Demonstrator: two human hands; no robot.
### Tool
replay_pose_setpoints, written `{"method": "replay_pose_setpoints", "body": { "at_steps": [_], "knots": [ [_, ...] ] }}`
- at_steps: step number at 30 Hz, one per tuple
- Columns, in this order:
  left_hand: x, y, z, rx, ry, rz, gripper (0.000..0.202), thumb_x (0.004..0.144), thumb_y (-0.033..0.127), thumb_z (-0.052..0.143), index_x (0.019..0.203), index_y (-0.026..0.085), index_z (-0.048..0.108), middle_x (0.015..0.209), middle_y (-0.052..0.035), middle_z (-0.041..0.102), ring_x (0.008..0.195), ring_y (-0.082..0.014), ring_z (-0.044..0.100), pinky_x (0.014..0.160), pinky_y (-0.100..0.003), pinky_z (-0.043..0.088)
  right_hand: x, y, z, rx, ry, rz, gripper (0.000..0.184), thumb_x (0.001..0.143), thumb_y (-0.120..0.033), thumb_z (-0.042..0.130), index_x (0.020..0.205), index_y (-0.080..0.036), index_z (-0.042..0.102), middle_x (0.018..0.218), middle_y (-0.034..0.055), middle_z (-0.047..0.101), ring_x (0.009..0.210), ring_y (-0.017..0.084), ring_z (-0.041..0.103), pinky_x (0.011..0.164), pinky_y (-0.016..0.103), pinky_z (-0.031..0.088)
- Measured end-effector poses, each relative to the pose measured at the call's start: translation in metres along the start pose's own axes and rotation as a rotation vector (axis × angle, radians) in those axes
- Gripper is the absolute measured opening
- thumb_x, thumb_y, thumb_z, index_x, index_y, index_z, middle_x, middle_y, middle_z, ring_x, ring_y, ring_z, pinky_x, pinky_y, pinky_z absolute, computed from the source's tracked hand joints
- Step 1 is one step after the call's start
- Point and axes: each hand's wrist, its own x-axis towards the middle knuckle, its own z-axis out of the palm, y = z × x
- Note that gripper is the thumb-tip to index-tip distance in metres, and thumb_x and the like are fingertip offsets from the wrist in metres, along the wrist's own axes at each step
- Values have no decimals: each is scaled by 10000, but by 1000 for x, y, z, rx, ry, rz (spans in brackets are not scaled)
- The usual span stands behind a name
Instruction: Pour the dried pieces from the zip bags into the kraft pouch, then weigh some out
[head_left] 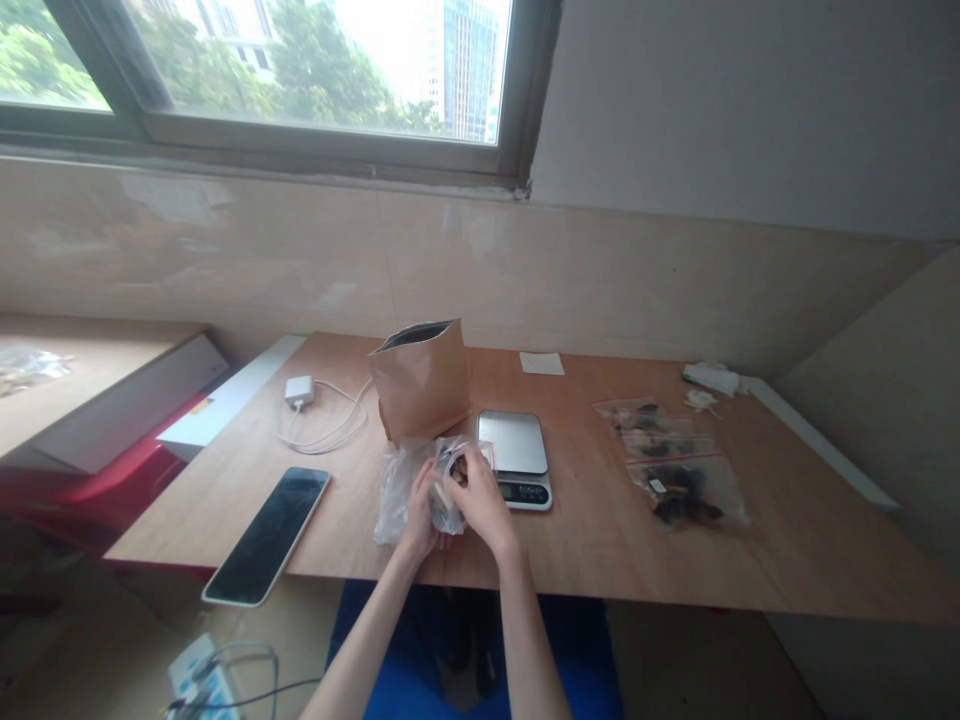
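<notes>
My left hand (420, 512) and my right hand (480, 500) meet over the near edge of the wooden table (600, 540). Both are closed on a small clear plastic bag (448, 478) with dark pieces inside. More crumpled clear plastic (394, 490) lies under and left of it. Just behind stands an open brown paper bag (421, 380). A small digital kitchen scale (516, 458) with a steel top sits right beside my right hand.
Several filled clear zip bags (671, 460) lie on the right. A phone (268, 534) rests at the table's near left edge. A white charger with its cable (311, 405), a paper slip (541, 363) and white wrappers (711, 380) lie farther back.
</notes>
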Motion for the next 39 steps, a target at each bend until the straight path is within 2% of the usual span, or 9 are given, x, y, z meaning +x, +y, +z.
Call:
{"method": "replay_pose_setpoints", "body": {
  "at_steps": [4, 8, 17, 22, 26, 30, 34, 39],
  "knots": [
    [2, 0, 0, -28, -30, 65, 285, 640, 352, 670, 838, 149, 647, 827, -22, 677, 766, -170, 617, 728, -264, 463, 2, -4, -1, 65, 16, 1, 176, 774, -150, 511, 934, -190, 572, 991, 63, 617, 979, 202, 566, 920, 369, 429],
    [4, -1, 0, -58, -59, 66, 254, 641, 344, 673, 818, 163, 654, 810, -3, 674, 750, -148, 605, 734, -250, 456, 3, -9, -1, 77, 30, 8, 131, 767, -150, 535, 880, -195, 582, 936, 56, 622, 940, 202, 578, 879, 360, 457],
    [3, -2, -1, -44, -56, 132, 197, 632, 308, 676, 752, 158, 634, 746, 2, 640, 684, -134, 576, 676, -238, 443, -3, -10, 2, -90, 58, -6, 139, 788, -132, 508, 877, -187, 599, 937, 66, 606, 931, 199, 558, 881, 354, 438],
    [5, -5, -3, -16, -64, 112, 252, 636, 351, 688, 788, 155, 643, 819, -21, 635, 746, -154, 583, 707, -255, 441, -6, -12, -4, -166, 9, 35, 140, 835, -185, 456, 860, -179, 594, 937, 79, 593, 915, 208, 559, 883, 366, 426],
    [6, -7, -3, -46, -36, 66, 265, 616, 345, 710, 800, 166, 645, 858, -23, 627, 763, -149, 578, 708, -245, 440, -7, -13, -6, -219, -42, 78, 168, 854, -207, 423, 884, -173, 584, 957, 95, 593, 933, 228, 565, 875, 380, 430],
    [4, -5, -1, -49, -67, 57, 217, 632, 337, 698, 768, 179, 641, 786, -8, 613, 702, -137, 561, 659, -232, 435, -7, -9, 1, -286, -4, 119, 238, 873, -226, 379, 951, -131, 582, 984, 138, 590, 977, 258, 567, 905, 407, 415],
    [4, -5, -2, -30, -68, 100, 195, 637, 321, 687, 760, 173, 658, 827, -21, 613, 763, -150, 570, 709, -238, 439, -7, -7, 7, -272, 16, 143, 283, 886, -262, 361, 986, -132, 591, 1028, 153, 590, 1035, 267, 561, 940, 408, 401],
    [8, -8, -5, -19, -35, 114, 200, 632, 304, 677, 777, 165, 667, 870, -42, 622, 819, -167, 574, 771, -261, 433, -6, -8, 6, -226, -3, 195, 268, 874, -285, 392, 979, -138, 591, 1044, 152, 594, 1059, 270, 557, 959, 413, 395]
  ]
}}
